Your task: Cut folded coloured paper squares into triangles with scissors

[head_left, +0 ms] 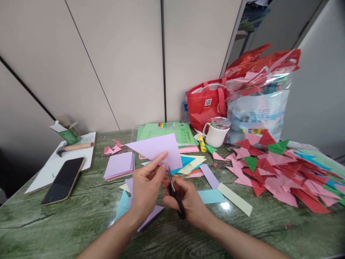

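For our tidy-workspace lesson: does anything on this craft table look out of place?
Yes: a hammer lies on the white board at the far left, odd among paper craft supplies. Beside it, a small green carton sits torn open and tilted.

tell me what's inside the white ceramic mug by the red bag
The white ceramic mug holds a crumpled shiny, foil-like wad poking above its rim. Whatever lies below that is hidden by the mug's wall.

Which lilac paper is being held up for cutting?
The lilac sheet pinched in the left hand, lifted above the table; the lilac stack lies flat to its left.
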A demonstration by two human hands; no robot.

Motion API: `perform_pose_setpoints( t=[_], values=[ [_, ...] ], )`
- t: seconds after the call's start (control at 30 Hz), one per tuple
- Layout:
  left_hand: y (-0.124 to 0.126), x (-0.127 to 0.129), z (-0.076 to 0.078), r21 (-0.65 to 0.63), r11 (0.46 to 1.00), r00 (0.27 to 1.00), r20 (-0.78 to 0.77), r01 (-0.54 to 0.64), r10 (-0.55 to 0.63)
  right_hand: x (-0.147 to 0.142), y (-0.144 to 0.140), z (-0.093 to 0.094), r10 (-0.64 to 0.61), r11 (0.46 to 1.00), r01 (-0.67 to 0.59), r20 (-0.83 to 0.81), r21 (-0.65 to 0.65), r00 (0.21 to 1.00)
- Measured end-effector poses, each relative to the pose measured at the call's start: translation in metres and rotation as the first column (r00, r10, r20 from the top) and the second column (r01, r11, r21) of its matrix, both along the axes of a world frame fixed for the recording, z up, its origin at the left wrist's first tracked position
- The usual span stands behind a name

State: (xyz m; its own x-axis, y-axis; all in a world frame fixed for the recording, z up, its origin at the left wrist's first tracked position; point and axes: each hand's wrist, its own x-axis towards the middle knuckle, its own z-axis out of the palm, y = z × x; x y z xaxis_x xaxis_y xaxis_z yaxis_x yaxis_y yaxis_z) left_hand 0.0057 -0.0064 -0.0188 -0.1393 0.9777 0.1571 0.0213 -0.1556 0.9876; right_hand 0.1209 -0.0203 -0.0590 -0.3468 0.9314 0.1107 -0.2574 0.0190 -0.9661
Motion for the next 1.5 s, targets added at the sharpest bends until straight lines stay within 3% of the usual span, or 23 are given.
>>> perform_pose_setpoints(
  t=[0.37,0.77,0.97,1.1,1.5],
  values=[
    [0.001,0.0,-0.004,-0.005,1.0,1.0,0.028,0.012,-0.012,-0.003,-0.002,-0.006,-0.025,0.998,0.025,0.002,-0.051,1.0],
    [0.008,-0.005,0.009,0.046,0.999,0.995,0.098,-0.012,0.007,-0.002,-0.002,-0.005,-0.036,0.996,0.037,0.023,-0.075,0.999],
    [0.003,-0.007,0.007,0.051,0.998,0.998,-0.056,0.023,-0.02,0.0,0.0,-0.004,-0.041,0.999,0.041,-0.027,0.02,0.999],
    [0.001,-0.005,0.008,0.037,0.999,0.99,-0.138,0.04,-0.034,0.002,0.0,-0.001,-0.026,1.0,0.026,-0.038,0.01,0.999],
    [-0.002,-0.004,0.012,0.078,0.997,0.978,-0.208,0.005,0.011,0.002,-0.001,0.002,-0.04,0.999,0.04,0.002,0.011,0.999]
  ],
)
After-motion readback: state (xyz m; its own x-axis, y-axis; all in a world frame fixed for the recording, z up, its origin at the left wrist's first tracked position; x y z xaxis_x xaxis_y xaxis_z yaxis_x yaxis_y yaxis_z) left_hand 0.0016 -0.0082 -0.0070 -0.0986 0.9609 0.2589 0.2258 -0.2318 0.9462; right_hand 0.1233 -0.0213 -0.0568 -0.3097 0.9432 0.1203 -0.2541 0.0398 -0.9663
